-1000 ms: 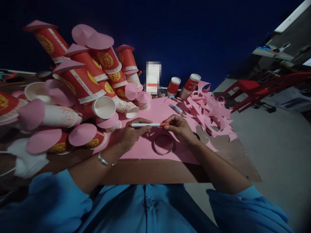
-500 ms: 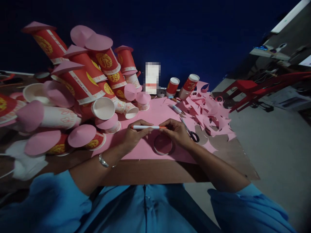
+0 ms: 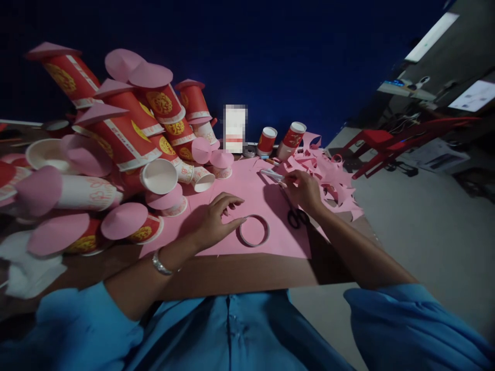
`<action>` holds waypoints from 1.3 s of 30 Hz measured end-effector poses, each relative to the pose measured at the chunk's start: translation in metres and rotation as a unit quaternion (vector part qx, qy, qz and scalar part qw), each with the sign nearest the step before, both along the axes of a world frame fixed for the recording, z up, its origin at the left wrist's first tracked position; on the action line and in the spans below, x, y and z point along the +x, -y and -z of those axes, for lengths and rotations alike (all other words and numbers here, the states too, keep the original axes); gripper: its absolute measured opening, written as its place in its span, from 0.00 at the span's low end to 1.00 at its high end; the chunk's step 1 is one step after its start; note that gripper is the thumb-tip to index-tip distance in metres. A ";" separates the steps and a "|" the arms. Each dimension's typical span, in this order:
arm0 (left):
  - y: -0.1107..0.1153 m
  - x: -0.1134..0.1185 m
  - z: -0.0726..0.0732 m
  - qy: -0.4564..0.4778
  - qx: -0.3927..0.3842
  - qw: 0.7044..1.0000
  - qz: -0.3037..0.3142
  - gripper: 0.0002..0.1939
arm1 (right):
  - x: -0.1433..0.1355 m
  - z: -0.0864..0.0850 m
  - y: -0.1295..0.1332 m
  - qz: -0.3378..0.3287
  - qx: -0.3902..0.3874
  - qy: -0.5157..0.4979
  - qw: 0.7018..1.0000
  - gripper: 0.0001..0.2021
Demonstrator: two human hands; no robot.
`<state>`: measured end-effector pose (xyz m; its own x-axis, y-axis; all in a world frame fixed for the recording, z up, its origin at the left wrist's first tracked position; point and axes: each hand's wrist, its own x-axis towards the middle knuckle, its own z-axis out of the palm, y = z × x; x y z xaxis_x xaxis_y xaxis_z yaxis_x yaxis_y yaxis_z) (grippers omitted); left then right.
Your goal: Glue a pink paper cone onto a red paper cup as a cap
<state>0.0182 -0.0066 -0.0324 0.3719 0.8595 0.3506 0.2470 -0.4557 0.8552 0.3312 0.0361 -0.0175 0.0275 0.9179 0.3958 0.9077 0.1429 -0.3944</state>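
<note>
My left hand [image 3: 218, 219] hovers over the pink paper sheet [image 3: 216, 242], its fingers apart and nothing in them. Its thumb tip is by the rim of a thin round ring [image 3: 267, 233] lying flat on the sheet. Farther right, my right hand [image 3: 305, 191] is closed in a pinch on a slim marker, mostly hidden by the fingers. Those fingertips are at the end of a whitish tube [image 3: 270, 173] on the sheet. Black-handled scissors [image 3: 296, 219] lie just below this hand, their blades partly in shadow.
Red paper cups with pink cone tops [image 3: 133, 139] are piled at the left. Pink paper scraps [image 3: 328, 175] heap up at the right, behind my right hand. Two red cups [image 3: 266, 141] stand at the back, near a blurred upright screen [image 3: 235, 126]. A red chair [image 3: 373, 141] is beyond the table.
My hands have come apart. The left has let go of the white marker and opened; the right has moved away to the right and forward, beside the tube. The view has shifted slightly.
</note>
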 end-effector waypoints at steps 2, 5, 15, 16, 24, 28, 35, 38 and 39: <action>0.002 0.001 0.000 -0.023 0.011 1.000 0.008 0.15 | -0.004 0.008 0.002 0.001 -0.003 0.032 0.999 0.07; 0.002 0.000 0.003 -0.050 0.024 0.998 0.010 0.17 | -0.009 0.014 0.001 -0.003 -0.013 0.071 0.997 0.07; 0.010 -0.003 0.002 -0.232 0.028 0.964 0.128 0.55 | -0.016 0.005 0.046 -0.040 -0.063 0.220 0.973 0.14; 0.010 -0.002 0.002 -0.242 0.028 0.960 0.135 0.57 | -0.017 0.004 0.054 -0.047 -0.073 0.233 0.969 0.14; 0.011 0.003 0.005 -0.271 0.021 0.953 0.132 0.52 | -0.012 -0.001 0.087 -0.033 -0.090 0.270 0.958 0.11; 0.008 0.001 0.002 -0.216 0.031 0.971 0.103 0.41 | -0.007 0.002 0.094 -0.046 -0.075 0.253 0.964 0.10; -0.003 -0.002 0.000 -0.029 -0.010 0.998 -0.051 0.36 | -0.011 0.004 0.106 -0.076 -0.024 0.162 0.984 0.13; -0.003 0.000 0.000 0.005 -0.025 0.998 -0.049 0.35 | -0.020 0.000 0.106 -0.105 -0.030 0.111 0.988 0.18; -0.003 0.001 -0.001 0.013 -0.027 0.998 -0.049 0.34 | -0.024 -0.001 0.105 -0.109 -0.032 0.113 0.987 0.20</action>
<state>0.0194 -0.0041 -0.0314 0.2768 0.9089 0.3118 0.2663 -0.3843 0.8840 0.3074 -0.0694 -0.0166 -0.2559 0.9158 0.3094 0.9243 0.3256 -0.1992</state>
